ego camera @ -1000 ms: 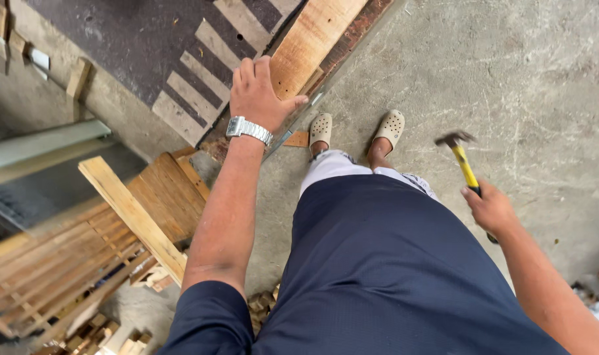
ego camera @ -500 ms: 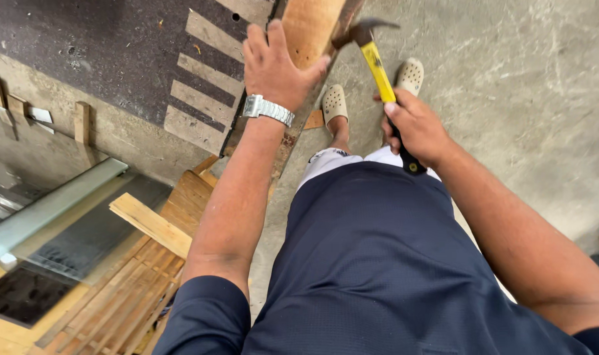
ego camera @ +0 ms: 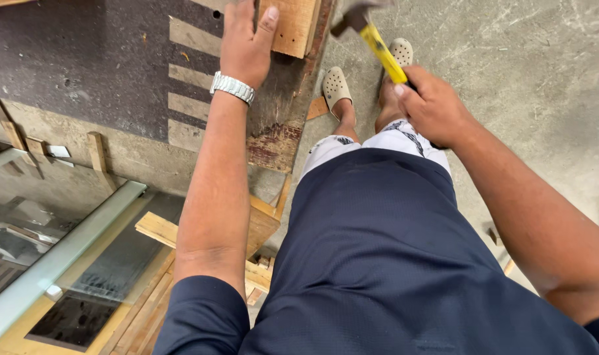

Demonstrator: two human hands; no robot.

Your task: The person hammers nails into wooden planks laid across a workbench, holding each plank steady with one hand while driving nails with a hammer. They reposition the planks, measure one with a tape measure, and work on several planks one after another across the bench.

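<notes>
Gripping hand: the right hand (ego camera: 431, 105), right of centre, fist wrapped round the hammer (ego camera: 377, 46)
Hammer: yellow handle slanting up-left, dark head blurred at the top edge, just beside the plank
Pressing hand: the left hand (ego camera: 245, 46), upper middle, flat and spread on the wooden plank (ego camera: 293, 26), silver watch (ego camera: 232, 87) on the wrist
Plank: pale wood, top centre, lying over a dark board (ego camera: 82, 72)
Below: pale clogs (ego camera: 335, 89) on grey concrete floor (ego camera: 543, 79)
Lower left: stacked wood strips (ego camera: 158, 230), a glass pane (ego camera: 23, 223)
</notes>
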